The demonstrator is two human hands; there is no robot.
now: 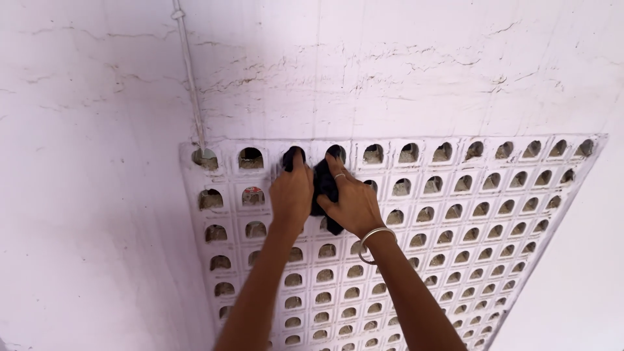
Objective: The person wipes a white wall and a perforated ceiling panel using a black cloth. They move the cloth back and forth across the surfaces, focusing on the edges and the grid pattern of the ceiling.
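item: dark cloth (324,190), bunched between my left hand (292,193) and right hand (351,205), pressed on white vent grille (455,214) top row. both hands clamped on it. likely soft, light, limp, non-fragile; best gripped by bunched middle. pipe (188,71) up-left of left hand.

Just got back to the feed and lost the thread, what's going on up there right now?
A person has both hands raised to a white ventilation grille set in a cracked white wall. The left hand and the right hand press a dark cloth against the top rows of arched openings, the left fingers reaching into one opening. A thin conduit runs down the wall to the grille's top left corner.
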